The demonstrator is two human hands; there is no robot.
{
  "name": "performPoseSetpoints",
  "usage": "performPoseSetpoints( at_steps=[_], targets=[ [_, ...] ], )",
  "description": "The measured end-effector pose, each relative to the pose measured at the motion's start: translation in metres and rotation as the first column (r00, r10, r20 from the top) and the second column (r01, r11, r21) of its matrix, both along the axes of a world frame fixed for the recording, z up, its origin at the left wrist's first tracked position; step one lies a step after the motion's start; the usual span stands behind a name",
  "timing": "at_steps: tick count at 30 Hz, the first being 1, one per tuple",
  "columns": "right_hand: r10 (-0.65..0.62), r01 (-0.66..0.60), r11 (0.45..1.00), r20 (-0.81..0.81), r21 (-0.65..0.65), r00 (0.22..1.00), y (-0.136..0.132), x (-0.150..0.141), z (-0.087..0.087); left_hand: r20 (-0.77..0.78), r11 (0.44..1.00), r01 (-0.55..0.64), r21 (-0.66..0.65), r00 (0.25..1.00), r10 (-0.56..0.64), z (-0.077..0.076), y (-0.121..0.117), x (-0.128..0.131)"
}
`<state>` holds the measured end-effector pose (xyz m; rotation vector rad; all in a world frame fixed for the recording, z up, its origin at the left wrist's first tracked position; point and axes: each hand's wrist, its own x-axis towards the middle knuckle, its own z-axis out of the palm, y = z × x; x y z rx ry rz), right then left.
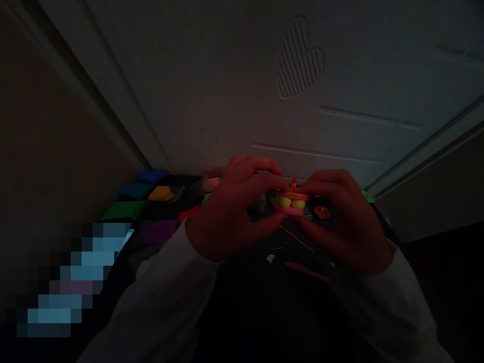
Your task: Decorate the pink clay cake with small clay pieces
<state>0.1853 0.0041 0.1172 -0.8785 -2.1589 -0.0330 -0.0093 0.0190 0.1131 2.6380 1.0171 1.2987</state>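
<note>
Between my two hands is a small clay cake [291,203], with a pink base, yellow rounded pieces in its middle, an orange top layer and a red piece standing on top. My left hand [242,201] pinches it from the left, thumb below and fingers above. From the other side my right hand [342,217] grips it the same way. Under the hands lie a thin pink stick [297,239] and a pink clay knife [307,271] on the dark table. A small white scrap [270,258] rests near them.
Clay packs in blue [138,190], yellow [161,193], green [124,209] and purple [161,230] lie at the left. A blurred-out bright screen [86,272] is at lower left. Beyond the table stands a pale panel with heart reliefs [300,60]. An orange-red piece [321,212] sits near my right hand.
</note>
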Motion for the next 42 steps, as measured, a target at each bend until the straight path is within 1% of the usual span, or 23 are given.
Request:
performPoseSetpoints(
  at_steps=[9,17,24,28,36,42],
  targets=[
    [-0.006,0.007,1.000,-0.007,0.026,1.000,0.0019,0.0034,-0.0026,0.011,1.000,0.014,-0.015,1.000,-0.014,0.0003,-0.0001,-0.0014],
    [0.002,-0.002,1.000,-0.012,-0.005,1.000,0.0029,0.0029,-0.0028,0.035,0.999,0.020,-0.026,0.999,-0.019,0.0002,0.0000,-0.0015],
    [-0.024,0.025,0.999,0.022,-0.038,0.999,0.0026,0.0001,-0.0014,0.003,1.000,0.001,-0.009,1.000,-0.001,0.0018,-0.0017,0.0000],
    [-0.009,0.010,0.999,0.027,-0.032,1.000,0.0030,-0.0013,-0.0012,-0.010,1.000,0.012,0.009,1.000,-0.012,0.0017,-0.0018,0.0004],
    [0.003,-0.001,0.999,0.037,-0.039,0.999,0.0025,0.0007,-0.0008,-0.007,0.998,0.023,-0.050,1.000,-0.023,0.0025,-0.0015,-0.0008],
    [-0.006,0.009,0.999,0.071,-0.041,0.997,0.0018,-0.0019,-0.0002,-0.023,0.999,0.030,-0.010,0.999,-0.031,0.0009,-0.0027,0.0001]
  ],
)
